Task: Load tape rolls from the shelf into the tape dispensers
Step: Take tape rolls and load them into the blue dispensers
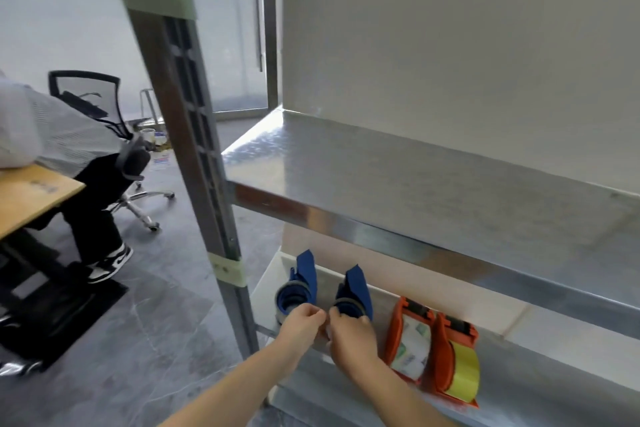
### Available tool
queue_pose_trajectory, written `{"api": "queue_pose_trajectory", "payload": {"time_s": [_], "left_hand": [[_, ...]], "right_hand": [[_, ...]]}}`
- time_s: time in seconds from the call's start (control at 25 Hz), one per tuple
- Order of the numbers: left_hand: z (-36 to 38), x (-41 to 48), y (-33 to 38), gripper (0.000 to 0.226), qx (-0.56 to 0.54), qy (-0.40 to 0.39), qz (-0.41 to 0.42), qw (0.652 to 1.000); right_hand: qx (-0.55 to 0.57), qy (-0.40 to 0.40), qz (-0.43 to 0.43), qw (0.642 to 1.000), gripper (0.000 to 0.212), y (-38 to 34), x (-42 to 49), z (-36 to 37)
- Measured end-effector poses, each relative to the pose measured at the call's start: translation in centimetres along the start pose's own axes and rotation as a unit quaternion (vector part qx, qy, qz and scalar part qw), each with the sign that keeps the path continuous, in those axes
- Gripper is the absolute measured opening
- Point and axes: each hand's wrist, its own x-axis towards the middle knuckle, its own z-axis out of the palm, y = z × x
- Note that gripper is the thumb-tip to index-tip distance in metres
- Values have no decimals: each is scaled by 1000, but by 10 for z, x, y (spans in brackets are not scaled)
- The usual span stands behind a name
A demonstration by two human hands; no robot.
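Two blue tape dispensers stand on the lower metal shelf (540, 357): the left one (300, 284) and the right one (354, 291). To their right stand two orange dispensers, one (410, 340) holding a white printed roll, the other (457, 367) a yellow roll. My left hand (301, 324) and my right hand (349, 336) meet fingertip to fingertip low in front of the blue pair. Their fingers are pinched together. What they pinch is hidden between them.
The upper metal shelf (398, 184) juts out overhead. A steel upright post (194, 135) runs down at the left of the shelves. A seated person (79, 163) on an office chair and a wooden desk (31, 198) are at the far left.
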Motion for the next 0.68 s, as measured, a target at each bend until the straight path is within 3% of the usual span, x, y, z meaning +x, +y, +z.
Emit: {"api": "queue_pose_trajectory", "payload": {"time_s": [0.08,0.24,0.36,0.52,0.68], "left_hand": [[-4,-1,0,11,17,-6,2,1000],[-9,10,-1,42,76,6,20,997],[1,13,9,29,107,11,29,994],[21,19,25,19,87,-17,42,995],[32,28,18,17,24,-27,44,998]], "right_hand": [[2,0,30,1000,27,1,7,2],[113,9,92,989,20,2,11,-12],[311,43,161,936,18,10,8,-25],[503,60,233,830,13,25,-3,-38],[498,78,254,825,6,40,-15,-41]]}}
